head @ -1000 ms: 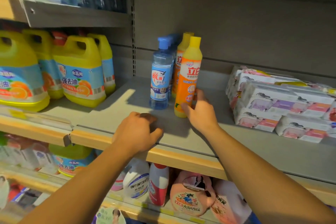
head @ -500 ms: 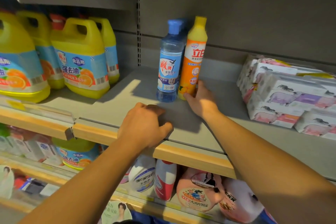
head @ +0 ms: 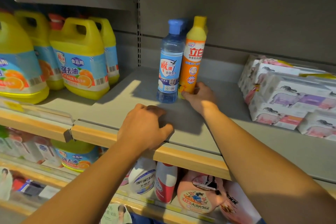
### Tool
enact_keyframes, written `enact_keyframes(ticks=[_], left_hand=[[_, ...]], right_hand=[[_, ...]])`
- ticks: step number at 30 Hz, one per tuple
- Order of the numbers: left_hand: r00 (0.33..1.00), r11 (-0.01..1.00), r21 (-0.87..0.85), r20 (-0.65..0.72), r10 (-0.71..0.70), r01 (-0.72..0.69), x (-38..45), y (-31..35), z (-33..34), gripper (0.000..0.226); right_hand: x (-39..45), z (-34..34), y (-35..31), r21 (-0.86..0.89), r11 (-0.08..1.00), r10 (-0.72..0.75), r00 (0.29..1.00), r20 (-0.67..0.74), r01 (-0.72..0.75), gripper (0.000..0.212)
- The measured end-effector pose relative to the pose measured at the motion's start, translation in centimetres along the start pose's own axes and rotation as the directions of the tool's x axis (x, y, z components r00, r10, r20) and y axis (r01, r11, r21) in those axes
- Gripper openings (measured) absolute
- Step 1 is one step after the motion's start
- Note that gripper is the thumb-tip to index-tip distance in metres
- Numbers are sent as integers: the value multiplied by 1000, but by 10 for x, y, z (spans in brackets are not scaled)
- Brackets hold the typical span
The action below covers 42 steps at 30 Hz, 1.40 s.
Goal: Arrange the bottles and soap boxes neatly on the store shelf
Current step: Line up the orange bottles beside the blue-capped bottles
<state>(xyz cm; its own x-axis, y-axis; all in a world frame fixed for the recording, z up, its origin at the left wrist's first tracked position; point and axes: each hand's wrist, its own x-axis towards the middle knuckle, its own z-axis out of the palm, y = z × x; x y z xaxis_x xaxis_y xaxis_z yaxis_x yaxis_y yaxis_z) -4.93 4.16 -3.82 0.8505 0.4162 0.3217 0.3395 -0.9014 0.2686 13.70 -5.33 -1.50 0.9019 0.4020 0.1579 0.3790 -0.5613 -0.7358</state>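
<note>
Orange plastic at the base of the orange bottle (head: 193,60) is gripped by the curled fingers (head: 197,87) of the right hand (head: 201,97), thumb at the front and the rest wrapped round its right side. Since a second ago this bottle has been slid back and to the left, so that it is now stood upright, touching the blue bottle (head: 170,67), with another bottle hidden behind them. Nothing is held by the left hand (head: 145,127); it is rested, loosely curled, on the front edge of the shelf (head: 118,107), as it was before. A tidy pair has thus been formed; the soap boxes (head: 291,96), well apart at the right, are judged still to need straightening.
</note>
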Motion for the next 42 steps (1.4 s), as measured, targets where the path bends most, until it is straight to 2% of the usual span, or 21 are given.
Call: enact_keyframes(ticks=[5, 14, 28, 33, 37, 42], left_hand=[[1000, 1000, -11, -14, 5, -5, 0, 0, 0, 56], [1000, 1000, -13, -21, -8, 7, -1, 1, -1, 56], [1000, 1000, -16, -14, -2, 2, -3, 1, -2, 57], [999, 999, -27, 27, -26, 26, -4, 3, -6, 50], [999, 996, -90, 41, -22, 26, -5, 8, -11, 41], [1000, 964, -264, 21, -18, 23, 4, 37, -15, 42]], right_hand=[[1, 0, -1, 106, 994, -9, 1000, -2, 9, 64], [4, 2, 0, 55, 997, -43, 998, -52, 46, 62], [3, 1, 2, 64, 997, -36, 999, -31, 38, 66], [-13, -13, 4, 85, 996, -7, 1000, 17, 6, 66], [-51, -37, 15, 120, 990, -83, 996, 21, 80, 55], [-93, -97, 35, 11, 977, -211, 970, -117, 213, 42]])
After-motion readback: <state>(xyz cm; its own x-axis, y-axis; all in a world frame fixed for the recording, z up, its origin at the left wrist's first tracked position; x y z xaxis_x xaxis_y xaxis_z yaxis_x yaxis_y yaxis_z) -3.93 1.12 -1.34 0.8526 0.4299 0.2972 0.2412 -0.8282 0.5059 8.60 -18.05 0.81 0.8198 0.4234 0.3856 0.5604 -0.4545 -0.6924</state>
